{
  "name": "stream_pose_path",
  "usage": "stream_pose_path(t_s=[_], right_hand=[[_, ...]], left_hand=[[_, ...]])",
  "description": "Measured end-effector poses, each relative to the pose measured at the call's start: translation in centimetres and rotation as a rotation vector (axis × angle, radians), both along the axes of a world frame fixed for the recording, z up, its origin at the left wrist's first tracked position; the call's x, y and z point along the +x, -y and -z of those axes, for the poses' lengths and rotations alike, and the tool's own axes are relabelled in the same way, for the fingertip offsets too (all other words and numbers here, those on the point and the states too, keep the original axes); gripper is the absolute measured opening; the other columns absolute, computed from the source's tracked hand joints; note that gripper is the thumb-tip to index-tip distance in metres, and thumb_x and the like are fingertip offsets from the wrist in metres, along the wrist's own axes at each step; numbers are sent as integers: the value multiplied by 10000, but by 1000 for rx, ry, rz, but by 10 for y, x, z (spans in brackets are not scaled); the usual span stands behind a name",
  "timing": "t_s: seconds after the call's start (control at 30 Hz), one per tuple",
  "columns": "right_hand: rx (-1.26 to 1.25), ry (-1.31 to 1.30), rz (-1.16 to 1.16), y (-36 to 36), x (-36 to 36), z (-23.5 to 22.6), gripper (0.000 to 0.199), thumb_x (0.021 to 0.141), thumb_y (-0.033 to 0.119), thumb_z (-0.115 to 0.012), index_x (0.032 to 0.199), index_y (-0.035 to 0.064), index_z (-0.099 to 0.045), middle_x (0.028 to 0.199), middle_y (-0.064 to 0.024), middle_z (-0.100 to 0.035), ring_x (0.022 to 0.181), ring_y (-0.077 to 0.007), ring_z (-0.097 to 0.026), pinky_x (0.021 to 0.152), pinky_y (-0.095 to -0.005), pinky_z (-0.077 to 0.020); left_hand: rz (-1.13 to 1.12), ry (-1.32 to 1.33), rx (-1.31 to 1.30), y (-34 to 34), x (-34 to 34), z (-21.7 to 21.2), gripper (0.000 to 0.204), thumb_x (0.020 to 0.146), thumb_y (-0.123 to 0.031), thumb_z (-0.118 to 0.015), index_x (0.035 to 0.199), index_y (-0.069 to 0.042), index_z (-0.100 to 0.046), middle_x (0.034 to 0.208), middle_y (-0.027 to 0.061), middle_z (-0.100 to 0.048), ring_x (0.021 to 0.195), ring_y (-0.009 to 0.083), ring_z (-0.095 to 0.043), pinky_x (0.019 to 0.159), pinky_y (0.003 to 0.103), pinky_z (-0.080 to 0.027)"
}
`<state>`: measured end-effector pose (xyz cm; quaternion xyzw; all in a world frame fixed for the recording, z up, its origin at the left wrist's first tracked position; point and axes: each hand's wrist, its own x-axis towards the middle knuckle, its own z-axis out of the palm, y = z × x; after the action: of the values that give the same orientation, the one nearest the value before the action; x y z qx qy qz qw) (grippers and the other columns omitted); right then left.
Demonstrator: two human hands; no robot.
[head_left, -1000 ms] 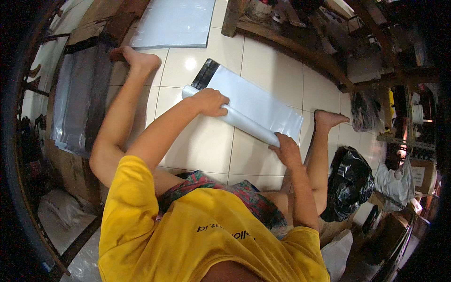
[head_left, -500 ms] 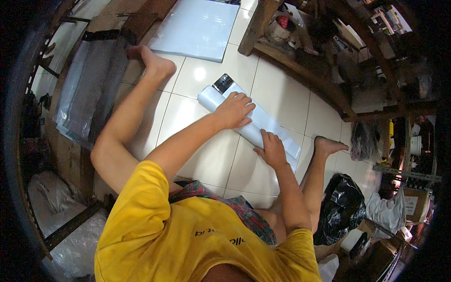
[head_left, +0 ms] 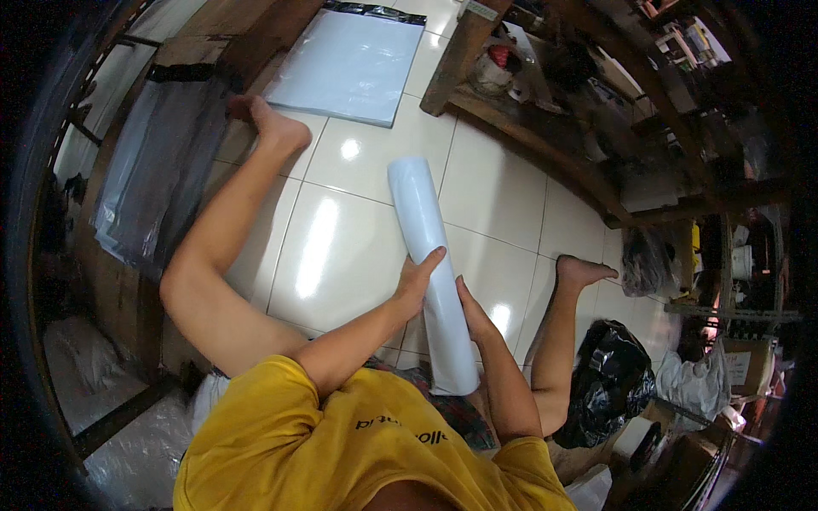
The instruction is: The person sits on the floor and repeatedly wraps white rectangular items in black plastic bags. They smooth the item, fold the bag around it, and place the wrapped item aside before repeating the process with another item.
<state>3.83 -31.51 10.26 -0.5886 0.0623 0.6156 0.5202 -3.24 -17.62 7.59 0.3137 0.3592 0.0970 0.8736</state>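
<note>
A person in a yellow shirt (head_left: 281, 443) sits on a white tiled floor (head_left: 341, 247) with both legs spread, holding one rolled white plastic mailer bag (head_left: 430, 272) upright between the knees. The left hand (head_left: 416, 284) wraps its fingers around the roll's left side at about mid-height, thumb up along the tube; the right hand (head_left: 471, 311) presses flat and open-palmed against the roll's right side, just below the left. The roll's lower end sits near the person's lap, its upper end tilted away over the tiles. Two bare feet show: the left foot (head_left: 271, 128) near the upper left, the right foot (head_left: 584, 271) at the right. One flat stack of white mailer bags (head_left: 349, 64) lies on the floor ahead, well apart from the roll. A second pile of clear-wrapped bags (head_left: 141, 192) rests at the left. One black plastic bag (head_left: 609, 396) sits beside the right leg, and one roll of tape (head_left: 637, 440) lies near it. Wooden shelving (head_left: 545, 145) runs along the right.
</note>
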Motion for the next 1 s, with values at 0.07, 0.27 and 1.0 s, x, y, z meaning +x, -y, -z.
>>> stream_pose_path(t_s=[0.07, 0.27, 1.0], right_hand=[[49, 497, -266, 0, -2, -18, 799, 938, 461, -635, 1504, -2, -314, 1424, -215, -497, 1275, -311, -528, 1094, -419, -414], [138, 1060, -330, -35, -3, -67, 1022, 725, 192, -851, 1513, 12, -224, 1413, -251, -477, 1293, -364, -518, 1066, -443, -436], [380, 1179, 299, -66, 13, -125, 519, 698, 98, -852, 1156, -1, -630, 1127, -106, -683, 1013, -225, -661, 885, -360, -536]], left_hand=[[-20, 4, 102, -7, 3, -8, 861, 827, -404, -781, 1403, 54, -335, 1230, 202, -546, 1084, 283, -585, 927, 421, -505], [-132, 205, 649, -23, 5, -75, 1053, 743, -392, -875, 1428, 61, -216, 1225, 193, -524, 1096, 295, -579, 951, 423, -490], [528, 152, 1201, -65, -4, 5, 1023, 598, -379, -947, 1401, -33, -417, 1295, 197, -596, 1201, 363, -590, 996, 416, -491]])
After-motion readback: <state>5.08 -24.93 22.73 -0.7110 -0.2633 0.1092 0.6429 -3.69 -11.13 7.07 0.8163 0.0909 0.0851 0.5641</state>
